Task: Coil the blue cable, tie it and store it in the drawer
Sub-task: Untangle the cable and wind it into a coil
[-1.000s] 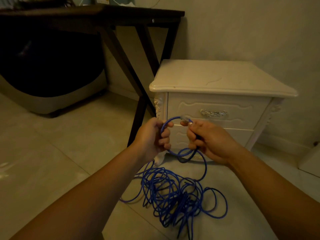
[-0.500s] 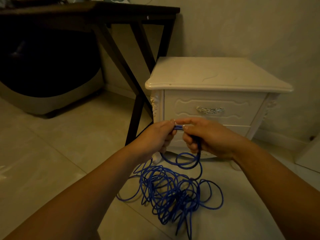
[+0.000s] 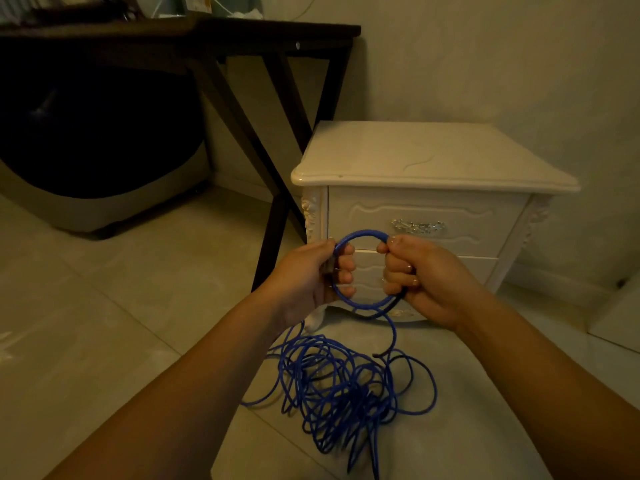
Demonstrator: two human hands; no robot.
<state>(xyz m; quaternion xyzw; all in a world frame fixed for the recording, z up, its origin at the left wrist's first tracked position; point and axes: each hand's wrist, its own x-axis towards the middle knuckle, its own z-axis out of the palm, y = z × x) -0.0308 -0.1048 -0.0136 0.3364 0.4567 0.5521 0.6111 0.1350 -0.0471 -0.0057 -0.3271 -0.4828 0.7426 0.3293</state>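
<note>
left hand (image 3: pixel 311 271) and right hand (image 3: pixel 420 275) gripping one blue cable (image 3: pixel 349 386) loop, one closed drawer (image 3: pixel 422 220) behind

blue cable (image 3: pixel 349 386); cream nightstand (image 3: pixel 433 157), silver drawer handle (image 3: pixel 418 226); dark brown table (image 3: pixel 180 39); beige floor tiles (image 3: pixel 104 306).

The blue cable (image 3: pixel 360 386) ran inside the curled fingers of the left hand (image 3: pixel 311 275) and the right hand (image 3: pixel 422 278), so its path through both grips was hidden. A pale piece in the left hand, perhaps the plug, was mostly covered. One strand ran off the bottom edge. The hands masked part of the lower drawer (image 3: pixel 460 268). Clutter (image 3: pixel 197 1) on the worktop (image 3: pixel 207 32) was cropped at the top edge. The dark bulk (image 3: pixel 86 150) beneath was lost in shadow.
</note>
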